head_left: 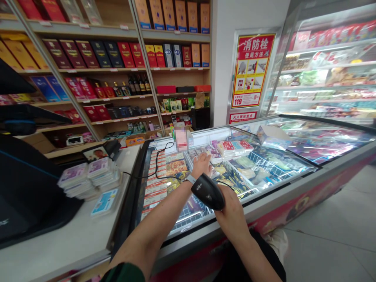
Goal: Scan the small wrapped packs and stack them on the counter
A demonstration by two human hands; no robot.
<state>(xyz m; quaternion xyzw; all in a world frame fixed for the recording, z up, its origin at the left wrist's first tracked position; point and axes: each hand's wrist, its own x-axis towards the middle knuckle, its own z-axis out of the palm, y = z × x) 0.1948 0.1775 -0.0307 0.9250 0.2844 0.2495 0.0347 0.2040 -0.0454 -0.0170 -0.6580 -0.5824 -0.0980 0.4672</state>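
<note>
My right hand (232, 209) is closed around a black barcode scanner (207, 191), held above the front of a chest freezer. Beyond it my left hand (201, 164) stretches forward over the glass lid (173, 188), fingers extended and apart, with no object visible in it. Just past its fingertips lie flat plastic packs (216, 155); whether the fingers touch them I cannot tell. Beside these sit white packs with red labels (227, 150) and a pack with a blue label (238, 147). The scanner's black cable (156, 162) loops across the lid.
On the counter (85, 231) at left stand stacks of purple-labelled packs (98, 167) and a blue-labelled pack (105, 201), near a black checkout machine (26, 176). A white carton (273, 137) rests on the freezer farther right. Shelves of boxed goods (96, 53) line the back wall.
</note>
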